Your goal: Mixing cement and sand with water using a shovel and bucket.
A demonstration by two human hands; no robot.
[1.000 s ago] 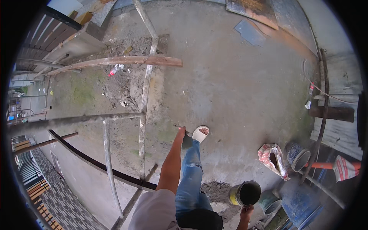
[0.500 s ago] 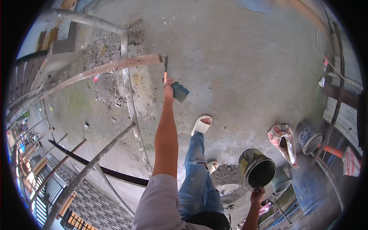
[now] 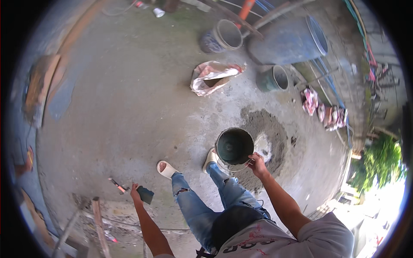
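My left hand (image 3: 136,192), low on the left, is closed. An orange-handled hand tool (image 3: 117,185) sticks out on one side of it and a dark green flat piece (image 3: 145,195) on the other. I cannot tell whether these are one thing or two. On the right, my right hand (image 3: 257,164) grips a dark bucket (image 3: 234,146) at its rim and wire handle. The bucket is tilted with its mouth toward me, and only its dark inside shows. Beside it on the floor lies a ring of wet grey mortar (image 3: 275,133) with a pale middle.
An open white and red sack (image 3: 202,81) lies ahead on the concrete floor. Beyond it are a patterned bucket (image 3: 211,42), a green bucket (image 3: 269,81) and a large blue drum (image 3: 279,45). Crumpled sacks (image 3: 331,116) lie right. Wooden poles (image 3: 100,223) stand near, at left.
My view has swung right, from the pole frame to the mortar and buckets. The bucket now sits beside the mortar, its mouth turned toward me. Both hands keep their holds.
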